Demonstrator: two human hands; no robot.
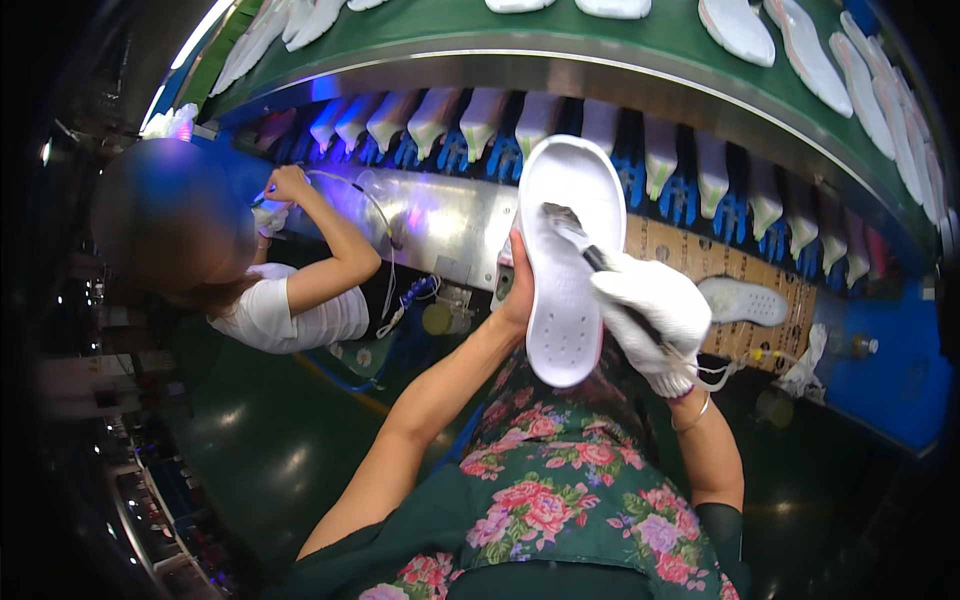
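A white shoe sole (563, 335) stands lengthwise before me, its raised rim and the small holes at its near end facing up. My bare left hand (519, 288) grips it by the left edge, its fingers mostly hidden behind the sole. In a white knit glove, my right hand (655, 308) is closed around a brush (568, 222). The brush's dark bristles lie over the upper part of the sole's inner face. A thin pale tube (712, 378) runs by the gloved wrist.
A second sole (745, 302) rests on a brown perforated board (660, 243) at right. Beyond, a row of pale shoe-shaped pieces (660, 160) hangs by blue clamps. Several soles lie on the green belt (430, 28) above a metal edge. A co-worker (290, 310) works at left.
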